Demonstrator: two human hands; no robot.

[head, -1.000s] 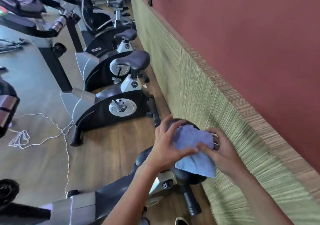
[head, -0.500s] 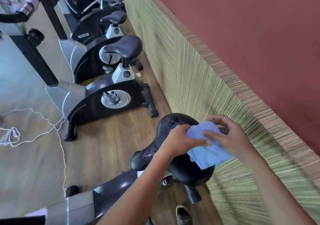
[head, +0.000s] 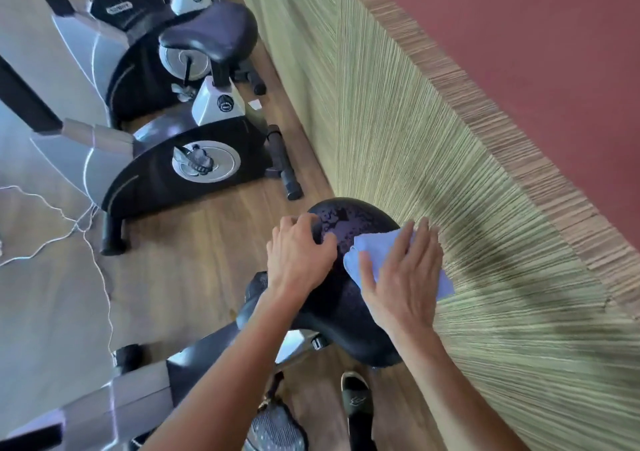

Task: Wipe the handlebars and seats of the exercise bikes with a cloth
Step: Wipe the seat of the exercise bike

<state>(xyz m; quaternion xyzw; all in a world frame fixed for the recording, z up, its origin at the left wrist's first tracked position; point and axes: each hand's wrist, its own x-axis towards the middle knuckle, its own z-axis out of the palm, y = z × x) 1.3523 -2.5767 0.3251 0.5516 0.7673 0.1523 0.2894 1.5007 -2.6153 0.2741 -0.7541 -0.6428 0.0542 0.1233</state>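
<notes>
The light blue cloth (head: 374, 253) lies spread on the right-hand side of the nearest exercise bike's black, glossy, speckled saddle (head: 341, 228), with one corner hanging off the saddle's edge beside the wall. The right hand (head: 403, 277) is flat on top of it — palm down, fingers straight and slightly fanned, pressing the cloth against the seat rather than gripping it. The left hand (head: 298, 256) rests on the left side of the same saddle, fingers curled loosely over its curve and thumb pointing toward the cloth; it has hold of nothing but the seat itself, and it does not touch the cloth. The saddle's surface between the two hands shows dull patches among the shine. Below the seat, the bike's grey and black frame (head: 145, 391) runs toward the lower left, and a dark shoe (head: 356, 398) stands on the brown wood-look floor (head: 180, 277) beneath it. Further along the wall stands a second exercise bike with a black housing and silver flywheel disc (head: 206, 161) and its own dark padded seat (head: 207, 34) — well apart from the hands. A thin white cord (head: 83, 228) trails loosely across the floor at the left. To the right, a ribbed olive-green wall panel (head: 433, 159) rises to a striped wooden trim, with dark red wall (head: 536, 34) above.
</notes>
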